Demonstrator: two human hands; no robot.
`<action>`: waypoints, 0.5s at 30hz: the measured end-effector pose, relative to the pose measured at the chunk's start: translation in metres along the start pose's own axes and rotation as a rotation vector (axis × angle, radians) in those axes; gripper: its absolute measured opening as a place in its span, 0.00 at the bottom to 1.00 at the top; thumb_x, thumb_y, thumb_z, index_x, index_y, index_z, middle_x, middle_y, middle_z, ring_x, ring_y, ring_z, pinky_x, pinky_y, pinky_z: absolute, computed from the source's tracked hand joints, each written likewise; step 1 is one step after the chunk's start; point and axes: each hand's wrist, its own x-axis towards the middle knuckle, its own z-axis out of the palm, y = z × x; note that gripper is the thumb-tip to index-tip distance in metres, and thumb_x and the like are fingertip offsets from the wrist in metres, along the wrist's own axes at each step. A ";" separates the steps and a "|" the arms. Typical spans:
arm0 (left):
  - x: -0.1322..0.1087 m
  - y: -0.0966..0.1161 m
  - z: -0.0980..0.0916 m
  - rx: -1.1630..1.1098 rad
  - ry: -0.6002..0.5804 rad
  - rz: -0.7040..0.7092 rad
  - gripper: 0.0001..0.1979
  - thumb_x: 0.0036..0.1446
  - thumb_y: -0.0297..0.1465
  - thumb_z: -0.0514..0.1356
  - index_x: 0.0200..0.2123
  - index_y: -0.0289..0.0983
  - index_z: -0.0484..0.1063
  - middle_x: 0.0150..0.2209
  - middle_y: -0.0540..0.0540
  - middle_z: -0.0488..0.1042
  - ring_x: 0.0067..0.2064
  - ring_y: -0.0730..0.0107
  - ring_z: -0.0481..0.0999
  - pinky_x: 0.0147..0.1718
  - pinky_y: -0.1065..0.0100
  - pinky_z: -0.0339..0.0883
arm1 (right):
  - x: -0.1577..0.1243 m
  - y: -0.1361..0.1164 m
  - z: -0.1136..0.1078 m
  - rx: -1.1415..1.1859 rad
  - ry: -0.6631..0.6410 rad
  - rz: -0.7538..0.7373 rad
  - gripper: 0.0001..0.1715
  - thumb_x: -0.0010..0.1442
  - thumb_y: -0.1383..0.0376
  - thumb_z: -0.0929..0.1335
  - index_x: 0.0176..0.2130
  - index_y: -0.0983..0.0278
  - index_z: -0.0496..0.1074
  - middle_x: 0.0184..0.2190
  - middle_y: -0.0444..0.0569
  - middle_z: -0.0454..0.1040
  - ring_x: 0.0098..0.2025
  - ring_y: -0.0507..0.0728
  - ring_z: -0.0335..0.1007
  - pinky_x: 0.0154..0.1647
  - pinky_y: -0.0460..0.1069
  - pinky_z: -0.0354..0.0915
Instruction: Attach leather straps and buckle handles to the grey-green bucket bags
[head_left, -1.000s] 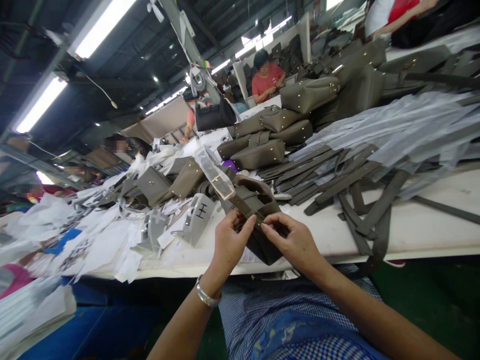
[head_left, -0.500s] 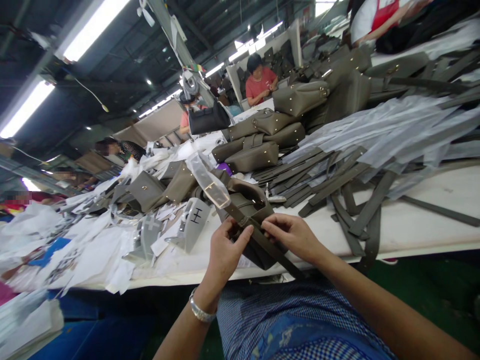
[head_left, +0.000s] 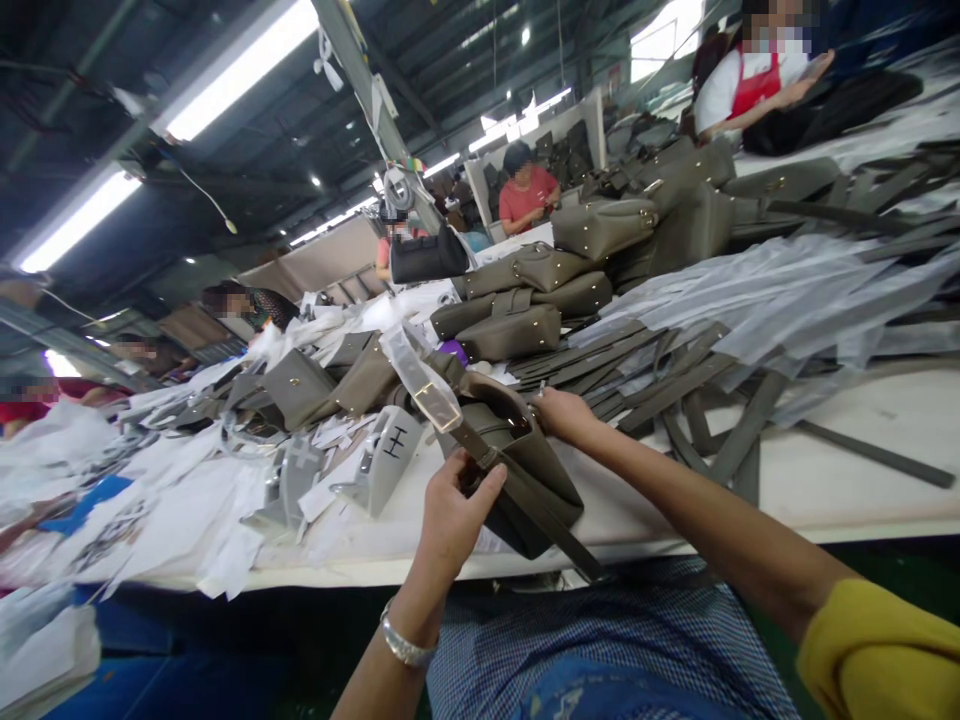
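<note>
My left hand pinches a dark olive strap between thumb and fingers. A gold buckle under clear plastic wrap is at the strap's upper end; its lower end reaches past the table's front edge. Behind the strap stands an olive handbag, its top open. Just right of the bag, my right hand rests low over the table, fingers closed round a small tool. Only a thin metal tip of it shows; the hand covers the remainder.
Many olive straps, some in plastic sleeves, lie to the right. Finished-looking bags are piled behind. Grey templates and white paper spread to the left. Co-workers sit farther back. The table's front edge runs before me.
My right hand has left the strap and moved up and right to the small tool beside the bag. The left hand still grips the strap. The view has shifted slightly.
</note>
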 end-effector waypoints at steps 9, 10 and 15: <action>0.004 0.002 0.003 -0.016 -0.017 -0.006 0.14 0.58 0.37 0.63 0.44 0.36 0.78 0.43 0.43 0.81 0.45 0.58 0.80 0.45 0.63 0.73 | -0.105 -0.023 -0.049 1.108 0.194 0.061 0.17 0.63 0.51 0.66 0.44 0.60 0.64 0.20 0.35 0.61 0.18 0.48 0.57 0.17 0.42 0.56; 0.004 0.003 0.003 -0.004 -0.018 -0.003 0.13 0.58 0.37 0.63 0.44 0.36 0.79 0.43 0.44 0.82 0.44 0.58 0.80 0.45 0.63 0.73 | -0.120 -0.032 -0.049 1.226 0.133 0.106 0.18 0.62 0.50 0.67 0.42 0.60 0.64 0.18 0.33 0.57 0.15 0.46 0.50 0.14 0.42 0.49; 0.004 0.007 0.006 0.066 0.006 0.020 0.11 0.57 0.36 0.63 0.41 0.37 0.79 0.39 0.45 0.82 0.40 0.60 0.80 0.40 0.66 0.72 | -0.163 -0.071 -0.045 1.087 0.073 0.116 0.18 0.63 0.52 0.68 0.37 0.64 0.73 0.17 0.37 0.59 0.18 0.47 0.52 0.17 0.43 0.52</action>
